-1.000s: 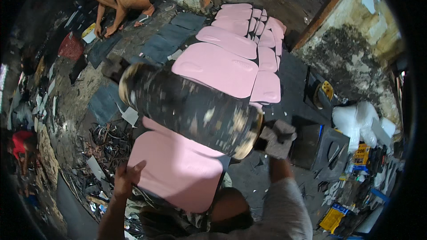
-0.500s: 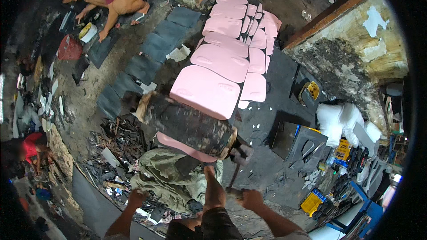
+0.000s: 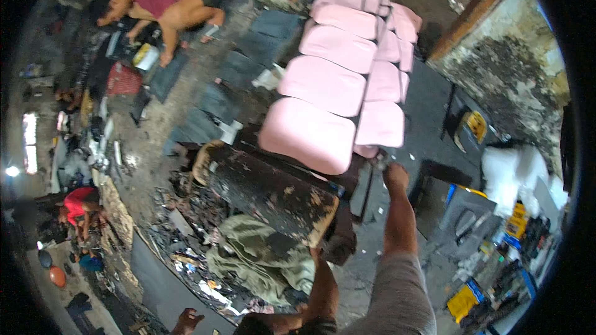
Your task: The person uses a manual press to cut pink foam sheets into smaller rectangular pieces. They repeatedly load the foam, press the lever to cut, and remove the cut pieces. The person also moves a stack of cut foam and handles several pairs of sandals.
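My right hand [image 3: 395, 177] reaches forward, closed on the end of a dark metal bar [image 3: 366, 201] that rises from the right end of a roller. The roller [image 3: 267, 189] is a thick, worn black cylinder with pale, chipped ends. Low at the left, my left hand [image 3: 188, 321] hangs with loosely curled fingers apart and nothing visible in it. Just past the roller lie pink, rounded sheets [image 3: 307, 133] in overlapping rows. My bare foot is hidden behind the roller's near right side.
Dark flat sheets [image 3: 211, 105] lie to the left. A crumpled green cloth [image 3: 248, 251] and scraps are near the roller. At right stand a black box [image 3: 434, 195], a yellow-lined container [image 3: 475, 127] and white bags [image 3: 503, 167]. One person [image 3: 167, 0] crouches far left, another [image 3: 81, 205] lower left.
My right hand has swung forward with the bar, from near my leg to beside the pink sheets. The pink sheet on the roller's near side no longer shows. My left hand has dropped lower.
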Demonstrator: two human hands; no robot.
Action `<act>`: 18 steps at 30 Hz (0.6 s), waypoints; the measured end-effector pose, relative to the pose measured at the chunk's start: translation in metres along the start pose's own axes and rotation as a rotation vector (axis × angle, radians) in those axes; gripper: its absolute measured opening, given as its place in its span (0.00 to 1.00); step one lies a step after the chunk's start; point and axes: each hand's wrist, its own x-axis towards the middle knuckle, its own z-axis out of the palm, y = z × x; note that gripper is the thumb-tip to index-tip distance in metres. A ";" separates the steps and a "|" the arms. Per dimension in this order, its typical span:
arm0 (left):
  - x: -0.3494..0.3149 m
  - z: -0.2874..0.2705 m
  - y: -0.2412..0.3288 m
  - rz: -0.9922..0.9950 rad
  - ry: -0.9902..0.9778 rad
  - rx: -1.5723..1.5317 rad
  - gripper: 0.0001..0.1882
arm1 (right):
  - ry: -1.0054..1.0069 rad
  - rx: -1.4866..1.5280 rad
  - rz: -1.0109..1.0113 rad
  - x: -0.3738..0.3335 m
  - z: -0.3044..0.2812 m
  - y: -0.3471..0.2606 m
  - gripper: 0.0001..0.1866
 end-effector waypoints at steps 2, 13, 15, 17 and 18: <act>-0.013 -0.004 -0.014 -0.035 -0.128 -0.758 0.25 | -0.055 -0.065 -0.079 0.002 0.067 0.023 0.23; -0.118 0.125 -0.125 -0.084 0.016 0.163 0.37 | -0.314 0.000 -0.368 -0.331 0.169 0.156 0.37; -0.138 0.167 -0.133 0.224 0.091 0.127 0.34 | -0.325 0.050 -0.421 -0.389 0.168 0.209 0.27; -0.169 0.204 -0.144 0.269 0.046 -0.323 0.35 | -0.360 -0.031 -0.574 -0.419 0.152 0.261 0.21; -0.187 0.227 -0.151 0.231 0.105 -0.102 0.36 | -0.393 -0.102 -0.584 -0.428 0.138 0.287 0.19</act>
